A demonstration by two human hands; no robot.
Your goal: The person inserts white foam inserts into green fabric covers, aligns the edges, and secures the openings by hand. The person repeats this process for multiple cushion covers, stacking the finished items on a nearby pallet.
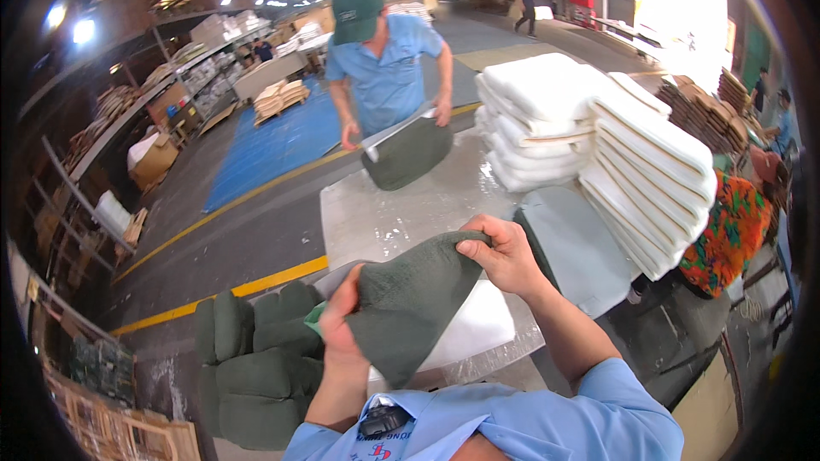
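Gripping a dark green fuzzy fabric cushion cover (408, 307), the right hand (504, 254) pinches its top edge while the left hand (337, 320) clamps its lower left side, held above the glossy plastic-covered worktable (384, 213). Just beyond, stacked white foam pads (598, 128); across the table, a co-worker in a blue shirt (384, 68) handles another green cushion (408, 154).

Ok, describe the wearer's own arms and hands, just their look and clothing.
Both hands, left hand and right hand, are bare: no gloves, rings or watch visible. The forearms are uncovered. Short light-blue shirt sleeves end near the elbows, matching a light-blue work shirt with a chest pocket.
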